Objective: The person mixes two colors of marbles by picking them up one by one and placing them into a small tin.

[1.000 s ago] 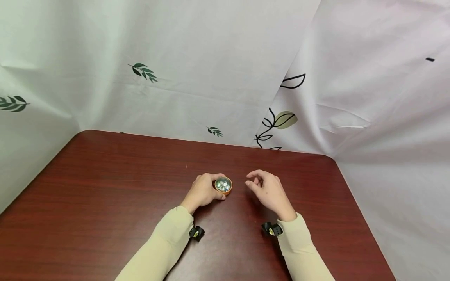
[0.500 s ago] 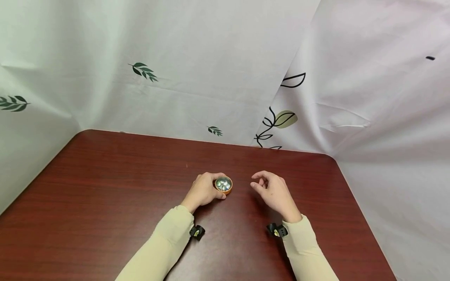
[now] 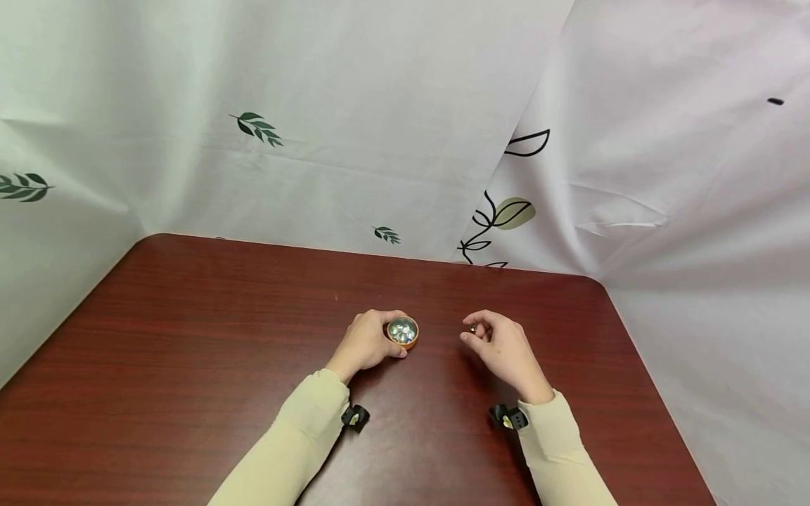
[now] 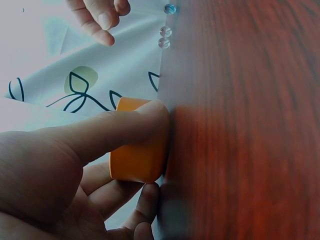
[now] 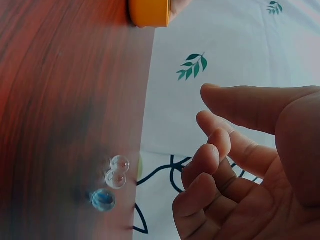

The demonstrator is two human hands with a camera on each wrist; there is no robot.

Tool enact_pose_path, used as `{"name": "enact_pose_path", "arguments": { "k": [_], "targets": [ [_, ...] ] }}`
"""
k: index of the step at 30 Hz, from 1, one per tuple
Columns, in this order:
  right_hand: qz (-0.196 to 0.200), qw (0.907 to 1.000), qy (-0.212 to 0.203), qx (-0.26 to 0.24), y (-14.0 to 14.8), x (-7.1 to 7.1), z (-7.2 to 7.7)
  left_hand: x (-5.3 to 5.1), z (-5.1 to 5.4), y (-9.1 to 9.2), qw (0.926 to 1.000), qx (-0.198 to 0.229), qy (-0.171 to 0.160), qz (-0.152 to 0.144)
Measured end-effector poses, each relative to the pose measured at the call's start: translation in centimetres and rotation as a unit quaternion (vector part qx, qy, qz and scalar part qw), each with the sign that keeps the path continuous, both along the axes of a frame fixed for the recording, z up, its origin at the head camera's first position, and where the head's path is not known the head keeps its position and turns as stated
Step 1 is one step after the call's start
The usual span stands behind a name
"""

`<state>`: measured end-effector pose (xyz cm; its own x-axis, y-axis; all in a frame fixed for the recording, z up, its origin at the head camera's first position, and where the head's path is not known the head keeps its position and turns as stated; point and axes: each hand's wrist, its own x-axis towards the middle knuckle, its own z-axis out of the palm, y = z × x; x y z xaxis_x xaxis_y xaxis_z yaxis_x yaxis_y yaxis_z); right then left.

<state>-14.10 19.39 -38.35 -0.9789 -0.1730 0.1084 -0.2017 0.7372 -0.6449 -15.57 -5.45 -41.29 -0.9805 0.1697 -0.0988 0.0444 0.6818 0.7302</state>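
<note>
My left hand [image 3: 365, 342] grips a small orange bowl [image 4: 137, 160] standing on the table, thumb on one side and fingers on the other. Several shiny glass marbles [image 3: 402, 332] lie inside the bowl in the head view. To its right, my right hand [image 3: 504, 349] hovers above the table, fingers loosely bent, thumb and index finger apart with nothing between them. Two clear marbles [image 5: 116, 178] and a blue marble [image 5: 103, 200] lie close together on the table below that hand. In the head view the hand mostly hides them; one small glint [image 3: 472, 329] shows between its fingers.
The reddish-brown wooden table [image 3: 221, 351] has rounded far corners. A pale cloth [image 3: 348, 105] with leaf prints hangs behind and at both sides. Each wrist bears a black camera, as at the left sleeve [image 3: 355, 418].
My right hand has drifted to the right, away from the bowl, and a marble glint has come into sight between its fingers. The left hand and bowl have stayed in place.
</note>
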Motion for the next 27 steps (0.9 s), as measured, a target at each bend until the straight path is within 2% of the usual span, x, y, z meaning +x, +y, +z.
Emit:
{"name": "enact_pose_path", "arguments": {
  "k": [19,27],
  "targets": [
    [-0.015,0.9998,-0.016,-0.002,2.1,-0.1,-0.2,0.0,0.2,0.0,1.0000,-0.002,-0.001,0.002],
    [-0.028,0.9991,-0.020,0.024,2.8,-0.3,-0.6,0.0,0.1,0.1,1.0000,-0.004,0.000,0.002]
  ]
}}
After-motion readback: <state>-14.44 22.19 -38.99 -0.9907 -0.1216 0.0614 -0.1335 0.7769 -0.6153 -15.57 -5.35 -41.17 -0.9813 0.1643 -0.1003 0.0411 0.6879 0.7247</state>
